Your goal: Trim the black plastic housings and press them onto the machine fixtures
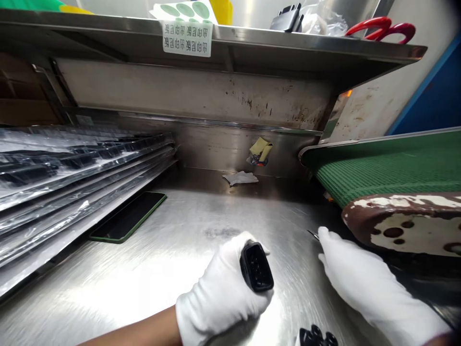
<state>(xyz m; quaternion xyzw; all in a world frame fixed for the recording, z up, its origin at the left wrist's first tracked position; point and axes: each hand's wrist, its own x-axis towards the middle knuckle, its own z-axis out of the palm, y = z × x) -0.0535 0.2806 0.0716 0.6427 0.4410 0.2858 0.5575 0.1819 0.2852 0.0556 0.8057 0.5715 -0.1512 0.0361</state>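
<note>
Both my hands wear white gloves over a steel worktable (173, 250). My left hand (219, 293) is closed around a small black plastic connector (256, 266), its open face with several pin holes turned up toward me. My right hand (356, 278) is closed in a pinch on thin metal tweezers (313, 234), whose tip pokes out to the left just beyond the glove, a little right of the connector. More black plastic parts (317, 336) lie at the bottom edge between my hands.
A green conveyor belt (389, 168) with a worn roller end (403, 221) stands at the right. Stacked clear trays of black parts (72, 168) fill the left, with a dark phone (127, 217) beside them. A shelf overhead holds red scissors (382, 29) and a label sheet (187, 33). Crumpled scraps (241, 178) lie at the back.
</note>
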